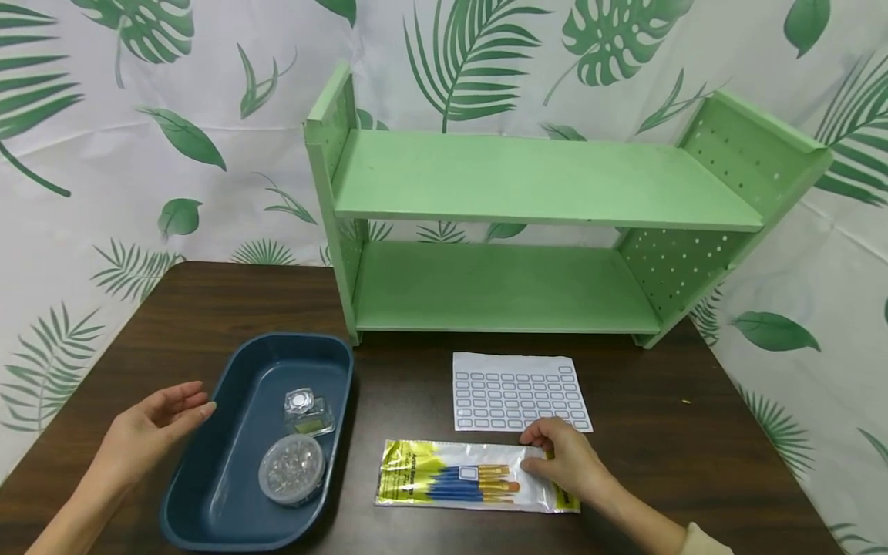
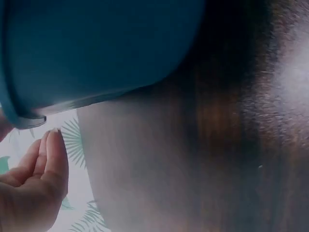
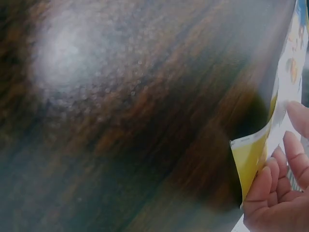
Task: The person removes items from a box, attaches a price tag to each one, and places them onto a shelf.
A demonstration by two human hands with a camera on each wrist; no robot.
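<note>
My left hand [image 1: 196,401] hovers open beside the left rim of a dark blue tray [image 1: 208,455], apart from it; in the left wrist view its fingers [image 2: 48,159] lie straight below the tray's wall [image 2: 96,48]. A clear glass bottle [image 1: 308,412] and a round clear tub [image 1: 291,468] of small clear pieces sit in the tray. My right hand [image 1: 536,453] holds the right end of a flat pack of blue-handled paintbrushes [image 1: 451,482] on the table. In the right wrist view its fingers [image 3: 282,169] curl on the pack's raised yellow edge [image 3: 251,162].
A white sheet of blue-outlined labels [image 1: 516,391] lies just behind the pack. A green two-tier shelf [image 1: 527,181] stands at the back of the dark wooden table [image 1: 694,432]. A leaf-patterned cloth hangs behind and at both sides.
</note>
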